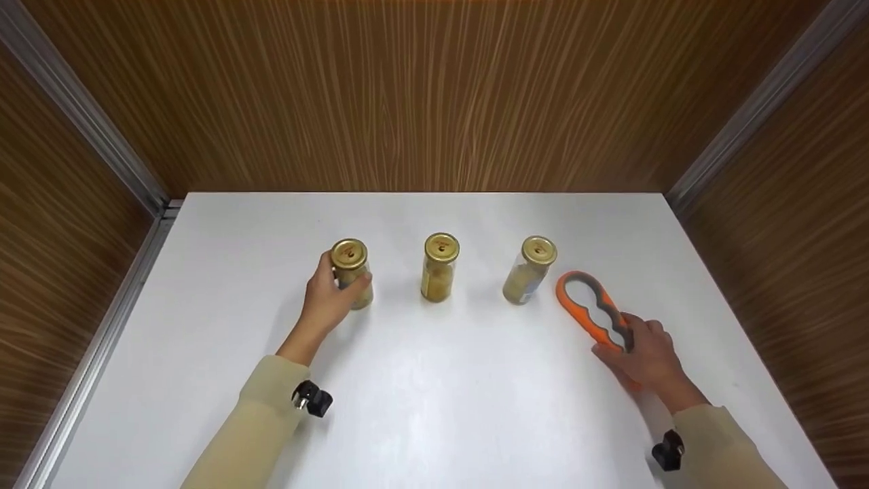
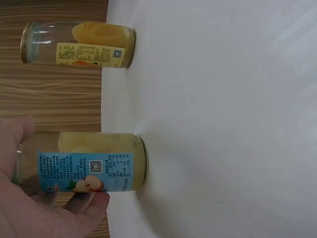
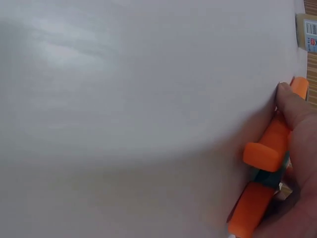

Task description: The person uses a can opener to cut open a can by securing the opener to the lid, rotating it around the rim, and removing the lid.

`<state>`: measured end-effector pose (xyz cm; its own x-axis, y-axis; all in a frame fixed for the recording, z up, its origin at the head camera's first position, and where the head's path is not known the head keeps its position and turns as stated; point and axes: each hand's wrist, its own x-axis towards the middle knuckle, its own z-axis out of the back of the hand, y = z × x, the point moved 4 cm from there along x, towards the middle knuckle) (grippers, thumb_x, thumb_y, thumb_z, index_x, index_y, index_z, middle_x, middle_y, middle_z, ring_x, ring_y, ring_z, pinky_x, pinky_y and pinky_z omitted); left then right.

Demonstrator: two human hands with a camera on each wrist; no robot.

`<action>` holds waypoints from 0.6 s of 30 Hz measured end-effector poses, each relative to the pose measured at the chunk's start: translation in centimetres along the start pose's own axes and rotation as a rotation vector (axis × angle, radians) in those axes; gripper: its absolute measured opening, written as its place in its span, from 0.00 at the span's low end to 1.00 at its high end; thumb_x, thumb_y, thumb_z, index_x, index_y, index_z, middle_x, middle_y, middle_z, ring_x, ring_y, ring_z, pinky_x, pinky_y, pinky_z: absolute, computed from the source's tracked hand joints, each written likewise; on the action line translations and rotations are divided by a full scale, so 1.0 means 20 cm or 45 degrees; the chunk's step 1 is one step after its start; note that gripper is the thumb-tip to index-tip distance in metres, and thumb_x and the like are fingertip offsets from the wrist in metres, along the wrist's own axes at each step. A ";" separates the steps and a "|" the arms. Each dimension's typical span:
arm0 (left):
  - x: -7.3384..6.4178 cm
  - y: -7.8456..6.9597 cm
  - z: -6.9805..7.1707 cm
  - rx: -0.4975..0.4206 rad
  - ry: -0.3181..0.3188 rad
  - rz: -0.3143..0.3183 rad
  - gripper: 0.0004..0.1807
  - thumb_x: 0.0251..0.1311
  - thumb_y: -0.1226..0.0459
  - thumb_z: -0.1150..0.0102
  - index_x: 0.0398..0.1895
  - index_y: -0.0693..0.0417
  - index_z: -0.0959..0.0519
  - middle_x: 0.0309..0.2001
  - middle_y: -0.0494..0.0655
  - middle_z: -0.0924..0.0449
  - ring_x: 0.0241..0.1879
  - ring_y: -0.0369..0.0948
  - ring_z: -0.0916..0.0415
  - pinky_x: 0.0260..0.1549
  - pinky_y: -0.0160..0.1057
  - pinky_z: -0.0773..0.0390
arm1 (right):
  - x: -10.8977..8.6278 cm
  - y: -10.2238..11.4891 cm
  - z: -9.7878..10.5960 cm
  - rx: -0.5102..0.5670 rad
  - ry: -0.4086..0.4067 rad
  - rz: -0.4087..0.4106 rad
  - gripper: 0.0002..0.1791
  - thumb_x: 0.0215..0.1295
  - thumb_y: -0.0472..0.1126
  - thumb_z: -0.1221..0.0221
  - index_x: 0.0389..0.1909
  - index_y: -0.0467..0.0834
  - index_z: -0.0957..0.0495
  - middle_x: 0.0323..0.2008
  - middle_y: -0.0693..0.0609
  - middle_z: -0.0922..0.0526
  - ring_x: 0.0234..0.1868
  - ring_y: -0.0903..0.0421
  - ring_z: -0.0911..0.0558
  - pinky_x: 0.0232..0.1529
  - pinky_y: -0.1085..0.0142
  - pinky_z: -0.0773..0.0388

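My left hand grips a glass jar with a gold lid, thumb on one side and fingers on the other. In the left wrist view that jar shows a blue label with fruit on it and pale contents; whether its base touches the table I cannot tell. An orange and grey jar opener with a scalloped inner opening is held near its handle end by my right hand. The right wrist view shows its orange handle parts under the thumb and fingers, the rest hidden by the hand.
A second gold-lidded jar with yellow fruit stands mid-table. To its right is a third jar with pale contents, close to the opener's far end. The white table is bounded by wood-grain panels at the back and sides.
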<state>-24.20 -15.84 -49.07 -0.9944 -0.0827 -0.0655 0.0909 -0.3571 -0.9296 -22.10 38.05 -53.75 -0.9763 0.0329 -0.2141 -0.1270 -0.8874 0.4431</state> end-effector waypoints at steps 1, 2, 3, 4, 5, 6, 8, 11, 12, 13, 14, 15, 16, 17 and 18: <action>-0.01 0.00 0.00 -0.002 0.012 0.001 0.40 0.66 0.54 0.39 0.76 0.54 0.47 0.72 0.57 0.39 0.73 0.56 0.43 0.67 0.62 0.39 | 0.00 0.00 0.00 -0.003 0.005 -0.005 0.57 0.56 0.68 0.35 0.75 0.36 0.46 0.53 0.35 0.35 0.52 0.39 0.35 0.40 0.50 0.25; -0.02 0.00 -0.01 -0.005 0.023 -0.002 0.40 0.66 0.54 0.39 0.75 0.53 0.46 0.72 0.57 0.38 0.73 0.56 0.42 0.67 0.62 0.38 | -0.01 0.01 0.00 -0.003 0.009 -0.008 0.58 0.57 0.68 0.35 0.76 0.36 0.46 0.52 0.35 0.35 0.51 0.40 0.34 0.40 0.51 0.25; -0.02 0.00 -0.01 -0.005 0.034 -0.006 0.40 0.66 0.54 0.38 0.75 0.53 0.46 0.71 0.57 0.37 0.72 0.55 0.41 0.67 0.61 0.37 | -0.01 0.01 0.00 -0.006 0.011 -0.011 0.57 0.57 0.67 0.35 0.76 0.36 0.47 0.52 0.35 0.34 0.51 0.40 0.34 0.40 0.51 0.25; -0.03 0.00 -0.02 -0.003 0.043 -0.013 0.39 0.65 0.54 0.38 0.75 0.52 0.45 0.71 0.56 0.37 0.72 0.55 0.41 0.66 0.61 0.36 | -0.02 0.01 0.00 -0.008 0.011 -0.011 0.57 0.57 0.67 0.35 0.76 0.36 0.47 0.52 0.35 0.34 0.51 0.40 0.34 0.39 0.52 0.25; -0.04 0.00 -0.02 0.001 0.052 -0.023 0.39 0.65 0.54 0.38 0.74 0.52 0.44 0.70 0.56 0.36 0.71 0.54 0.40 0.66 0.60 0.35 | -0.02 0.02 0.00 -0.012 0.006 -0.009 0.57 0.57 0.66 0.35 0.76 0.36 0.46 0.51 0.35 0.34 0.50 0.40 0.34 0.39 0.52 0.24; -0.05 0.00 -0.03 0.001 0.060 -0.032 0.39 0.65 0.55 0.37 0.74 0.52 0.44 0.70 0.55 0.35 0.71 0.54 0.39 0.66 0.59 0.35 | -0.02 0.02 0.00 -0.011 0.005 -0.006 0.56 0.57 0.66 0.34 0.76 0.36 0.46 0.51 0.35 0.34 0.50 0.40 0.34 0.38 0.52 0.24; -0.07 0.00 -0.04 0.003 0.070 -0.052 0.38 0.64 0.56 0.36 0.73 0.52 0.42 0.69 0.54 0.34 0.70 0.54 0.38 0.66 0.58 0.34 | -0.02 0.03 -0.01 -0.003 -0.003 0.005 0.55 0.58 0.65 0.34 0.75 0.37 0.45 0.51 0.35 0.34 0.50 0.40 0.34 0.37 0.53 0.23; -0.10 0.01 -0.06 0.002 0.085 -0.070 0.36 0.63 0.57 0.35 0.71 0.52 0.40 0.67 0.53 0.31 0.69 0.52 0.36 0.64 0.57 0.31 | -0.01 0.04 -0.01 0.016 -0.013 0.016 0.53 0.58 0.65 0.34 0.75 0.38 0.43 0.51 0.36 0.34 0.51 0.41 0.34 0.37 0.53 0.22; -0.11 0.01 -0.07 0.000 0.088 -0.072 0.36 0.63 0.57 0.35 0.71 0.52 0.39 0.67 0.53 0.31 0.69 0.52 0.35 0.64 0.56 0.31 | -0.01 0.04 -0.01 0.016 -0.018 0.029 0.54 0.58 0.65 0.34 0.75 0.38 0.43 0.51 0.36 0.34 0.51 0.40 0.34 0.38 0.52 0.23; -0.12 0.00 -0.08 -0.001 0.093 -0.076 0.36 0.62 0.57 0.34 0.71 0.52 0.39 0.66 0.53 0.30 0.69 0.52 0.35 0.64 0.56 0.30 | -0.01 0.04 -0.01 0.013 -0.023 0.041 0.54 0.58 0.65 0.35 0.75 0.37 0.43 0.52 0.35 0.33 0.52 0.40 0.34 0.38 0.50 0.23; -0.13 0.00 -0.09 -0.007 0.099 -0.077 0.36 0.62 0.57 0.34 0.70 0.51 0.38 0.66 0.53 0.30 0.68 0.51 0.34 0.63 0.56 0.29 | -0.01 0.04 -0.01 0.008 -0.025 0.053 0.54 0.58 0.65 0.35 0.75 0.36 0.44 0.52 0.35 0.33 0.52 0.39 0.34 0.39 0.49 0.24; -0.14 0.00 -0.10 -0.011 0.106 -0.081 0.36 0.62 0.58 0.33 0.70 0.52 0.38 0.66 0.53 0.30 0.68 0.51 0.34 0.63 0.55 0.29 | -0.01 0.04 -0.01 0.001 -0.029 0.061 0.54 0.59 0.66 0.35 0.75 0.36 0.44 0.52 0.34 0.33 0.52 0.39 0.34 0.40 0.48 0.24; -0.14 0.00 -0.11 -0.010 0.111 -0.082 0.36 0.61 0.58 0.33 0.70 0.51 0.38 0.66 0.52 0.29 0.68 0.50 0.34 0.63 0.55 0.29 | -0.01 0.04 0.00 -0.005 -0.032 0.070 0.54 0.59 0.65 0.35 0.75 0.35 0.44 0.52 0.33 0.33 0.52 0.39 0.34 0.41 0.47 0.25; -0.15 -0.01 -0.12 -0.015 0.118 -0.086 0.36 0.61 0.58 0.33 0.70 0.51 0.37 0.66 0.52 0.29 0.68 0.50 0.34 0.62 0.54 0.28 | -0.01 0.04 0.00 -0.013 -0.036 0.076 0.54 0.59 0.65 0.36 0.75 0.34 0.45 0.52 0.33 0.33 0.52 0.38 0.34 0.42 0.47 0.25; -0.16 -0.01 -0.13 -0.016 0.123 -0.090 0.36 0.61 0.58 0.32 0.70 0.52 0.37 0.66 0.52 0.29 0.68 0.50 0.33 0.62 0.54 0.28 | -0.01 0.04 0.00 -0.017 -0.039 0.081 0.54 0.60 0.65 0.36 0.74 0.34 0.45 0.53 0.32 0.33 0.52 0.38 0.34 0.42 0.47 0.25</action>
<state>-21.20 -13.08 -49.67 -0.9989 0.0326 -0.0339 0.0205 -0.3475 -0.9375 -21.94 37.41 -53.31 -0.9872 -0.0097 -0.1593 -0.0627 -0.8942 0.4432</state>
